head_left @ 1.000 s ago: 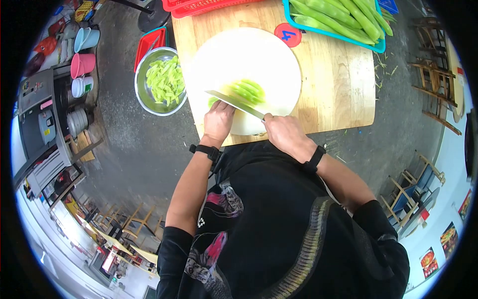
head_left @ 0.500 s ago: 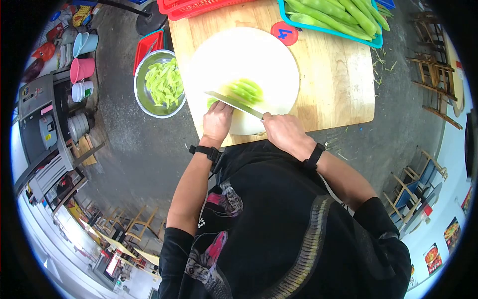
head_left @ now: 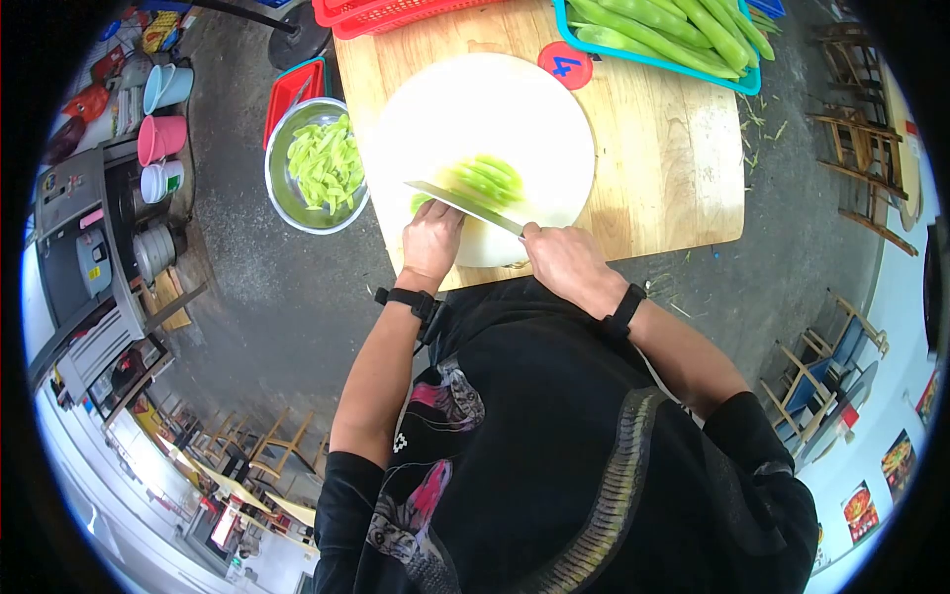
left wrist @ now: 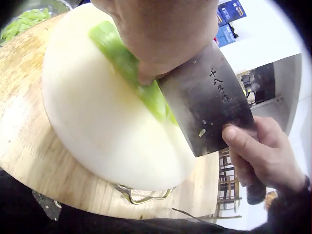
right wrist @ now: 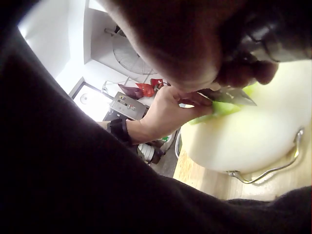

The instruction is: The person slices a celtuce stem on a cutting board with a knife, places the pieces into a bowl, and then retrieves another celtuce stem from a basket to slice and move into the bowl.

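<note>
My right hand (head_left: 569,262) grips the handle of a broad cleaver (left wrist: 207,105), its blade slanting up to the left in the head view. Beside the blade, my left hand (head_left: 432,241) holds a long pale-green vegetable piece (left wrist: 105,39) down on the round white cutting board (head_left: 485,104), fingertips close to the steel. In the left wrist view the hand covers part of the piece, and a small green scrap (left wrist: 202,132) sticks to the blade. Cut green slices (head_left: 487,178) lie on the board just beyond the cleaver.
The board rests on a wooden table (head_left: 663,168). Left of it stands a metal bowl (head_left: 279,188) of cut green pieces. A teal basket (head_left: 653,61) of long green vegetables and a red basket (head_left: 396,18) sit at the far side, near a red disc (head_left: 566,66) marked 4.
The head view has shifted slightly. My hands, the cleaver and the green piece keep almost the same places on the board.
</note>
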